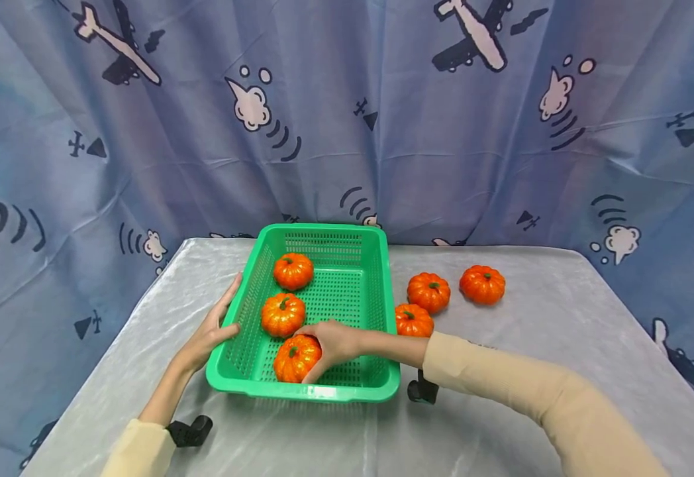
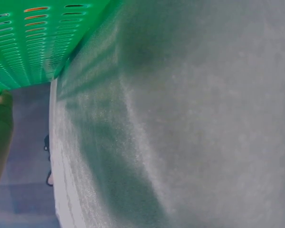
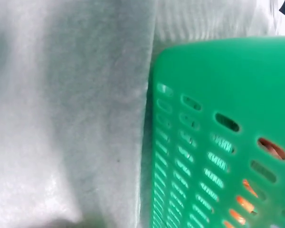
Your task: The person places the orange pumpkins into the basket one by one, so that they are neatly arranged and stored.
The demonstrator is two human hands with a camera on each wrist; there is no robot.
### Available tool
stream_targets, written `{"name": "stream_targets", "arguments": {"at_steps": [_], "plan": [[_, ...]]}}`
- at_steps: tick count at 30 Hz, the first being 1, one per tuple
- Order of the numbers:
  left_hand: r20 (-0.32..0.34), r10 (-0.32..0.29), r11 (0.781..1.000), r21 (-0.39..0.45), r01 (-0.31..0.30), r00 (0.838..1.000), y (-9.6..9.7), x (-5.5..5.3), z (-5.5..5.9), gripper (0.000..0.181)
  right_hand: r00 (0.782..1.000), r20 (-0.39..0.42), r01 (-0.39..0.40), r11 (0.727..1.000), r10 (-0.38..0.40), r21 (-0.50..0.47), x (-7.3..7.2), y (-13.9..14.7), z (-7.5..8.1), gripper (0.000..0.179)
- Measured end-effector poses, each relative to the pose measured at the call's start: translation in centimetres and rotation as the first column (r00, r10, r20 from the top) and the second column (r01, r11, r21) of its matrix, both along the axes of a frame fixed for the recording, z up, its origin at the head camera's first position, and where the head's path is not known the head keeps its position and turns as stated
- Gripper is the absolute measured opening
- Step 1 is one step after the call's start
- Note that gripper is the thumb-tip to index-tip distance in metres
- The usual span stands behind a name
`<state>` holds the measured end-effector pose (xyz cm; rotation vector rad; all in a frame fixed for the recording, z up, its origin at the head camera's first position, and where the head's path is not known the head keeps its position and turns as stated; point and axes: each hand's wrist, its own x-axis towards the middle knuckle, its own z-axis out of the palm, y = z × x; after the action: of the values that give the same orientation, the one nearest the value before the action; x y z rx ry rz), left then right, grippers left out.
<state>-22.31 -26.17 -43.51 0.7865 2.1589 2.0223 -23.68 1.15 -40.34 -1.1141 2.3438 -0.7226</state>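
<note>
A green plastic basket (image 1: 336,270) with slotted walls stands on the table. Inside, my right hand (image 1: 336,342) grips a small orange pumpkin (image 1: 293,361) near the front wall, thumb in front and fingers behind. Two more pumpkins sit farther back in the basket, a middle pumpkin (image 1: 283,315) and a rear pumpkin (image 1: 293,271). My left hand (image 1: 208,336) rests against the basket's left side, fingers straight along the outer wall and thumb over the rim. In the right wrist view, the basket's slotted wall (image 3: 209,156) hides most of the hand and pumpkin.
Right of the basket lie three pumpkins: a near one (image 1: 412,320) partly behind my right forearm, a middle one (image 1: 429,292) and a far one (image 1: 482,285). A silvery cloth covers the table (image 1: 538,324). A blue airplane-print curtain (image 1: 335,132) hangs behind it.
</note>
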Motion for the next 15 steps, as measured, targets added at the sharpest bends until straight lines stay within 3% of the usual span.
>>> {"name": "stream_targets", "arguments": {"at_steps": [8,15], "plan": [[0.039,0.016,1.000,-0.002,-0.016,0.999,0.06,0.05,0.39,0.089,0.999,0.027,0.029,0.997,-0.030,0.066,-0.19,-0.02,-0.06,0.077],[0.030,0.015,1.000,-0.007,-0.015,0.999,-0.04,-0.03,0.30,0.088,0.994,0.072,0.078,0.989,-0.087,0.125,-0.35,0.42,0.23,0.090]]}}
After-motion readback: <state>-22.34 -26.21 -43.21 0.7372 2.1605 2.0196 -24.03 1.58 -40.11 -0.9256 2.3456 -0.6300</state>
